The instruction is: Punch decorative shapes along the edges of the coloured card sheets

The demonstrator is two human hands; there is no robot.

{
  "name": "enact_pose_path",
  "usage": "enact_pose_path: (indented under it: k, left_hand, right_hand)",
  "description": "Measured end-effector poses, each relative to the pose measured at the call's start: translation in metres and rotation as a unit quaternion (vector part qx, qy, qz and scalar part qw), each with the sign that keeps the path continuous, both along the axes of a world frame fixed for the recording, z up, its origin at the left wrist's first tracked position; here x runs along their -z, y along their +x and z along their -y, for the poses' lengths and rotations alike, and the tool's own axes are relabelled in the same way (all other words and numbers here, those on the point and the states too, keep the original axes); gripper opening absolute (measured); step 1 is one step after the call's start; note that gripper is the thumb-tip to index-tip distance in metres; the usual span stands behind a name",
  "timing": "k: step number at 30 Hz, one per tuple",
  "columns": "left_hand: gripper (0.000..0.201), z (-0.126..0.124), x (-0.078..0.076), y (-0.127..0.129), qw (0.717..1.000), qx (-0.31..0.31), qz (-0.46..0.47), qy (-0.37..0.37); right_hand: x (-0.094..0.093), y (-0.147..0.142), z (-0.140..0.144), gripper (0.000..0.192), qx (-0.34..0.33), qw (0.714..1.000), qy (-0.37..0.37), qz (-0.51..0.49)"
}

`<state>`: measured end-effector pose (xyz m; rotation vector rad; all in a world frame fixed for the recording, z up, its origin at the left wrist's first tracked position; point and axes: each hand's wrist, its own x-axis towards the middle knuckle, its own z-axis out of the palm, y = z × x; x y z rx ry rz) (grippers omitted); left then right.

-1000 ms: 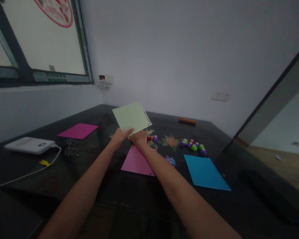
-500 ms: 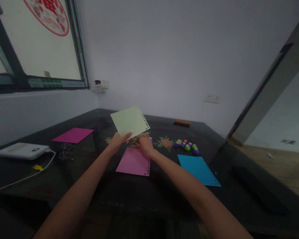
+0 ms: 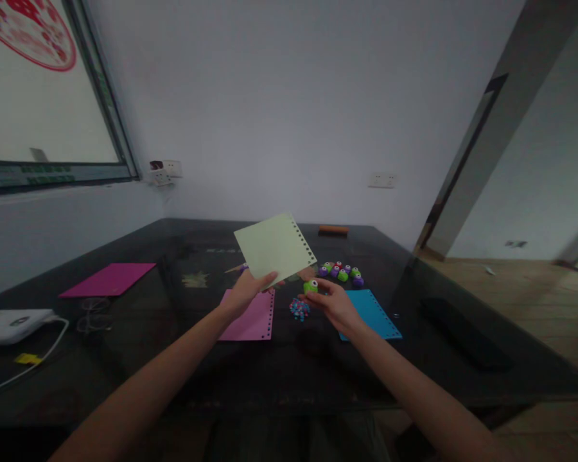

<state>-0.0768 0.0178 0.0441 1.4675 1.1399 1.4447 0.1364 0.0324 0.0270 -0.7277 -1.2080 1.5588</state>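
My left hand (image 3: pixel 247 293) holds up a pale green sheet of paper (image 3: pixel 275 250) with a row of punched holes along its right edge. My right hand (image 3: pixel 333 303) grips a small green paper punch (image 3: pixel 311 286) just right of the sheet, above a little heap of punched confetti (image 3: pixel 299 308). Under my left hand a pink sheet (image 3: pixel 251 316) with a punched edge lies flat on the dark table (image 3: pixel 183 359). A blue punched sheet (image 3: pixel 374 309) lies under and beyond my right hand.
A cluster of several purple, green and red punches (image 3: pixel 340 271) sits behind the blue sheet. A magenta sheet (image 3: pixel 108 280), eyeglasses (image 3: pixel 91 314) and a white device with a cable (image 3: pixel 9 324) lie at the left. A brown block (image 3: pixel 332 230) rests at the far edge.
My right hand has moved from beneath the green sheet to the right and now holds the green punch in the open. The camera has swung right; the left hand keeps the sheet raised.
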Motion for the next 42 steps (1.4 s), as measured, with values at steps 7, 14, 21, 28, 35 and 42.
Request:
enact_pose_path:
  k: [7, 14, 21, 28, 35, 42]
  left_hand:
    - [0.033, 0.006, 0.017, 0.014, 0.998, -0.061, -0.013, 0.005]
    - [0.028, 0.012, 0.016, 0.015, 0.996, -0.085, -0.024, 0.007]
    - [0.022, 0.010, 0.019, 0.013, 0.994, -0.095, -0.051, 0.014]
    - [0.022, 0.012, 0.017, 0.012, 0.993, -0.100, -0.068, 0.018]
    - [0.022, 0.010, 0.018, 0.010, 0.992, -0.099, -0.075, 0.019]
    - [0.022, 0.012, 0.017, 0.013, 0.992, -0.097, -0.079, 0.021]
  right_hand:
    - [0.012, -0.005, -0.008, 0.044, -0.016, 0.997, -0.032, -0.074]
    - [0.011, 0.000, -0.005, 0.042, 0.015, 0.998, -0.028, -0.061]
    - [0.017, -0.004, -0.007, 0.033, -0.001, 0.996, -0.023, -0.089]
    - [0.015, -0.004, -0.003, 0.033, -0.014, 0.995, -0.011, -0.101]
    - [0.012, -0.004, -0.001, 0.032, -0.017, 0.995, -0.007, -0.103]
    - [0.010, -0.005, 0.001, 0.032, -0.016, 0.995, -0.004, -0.097]
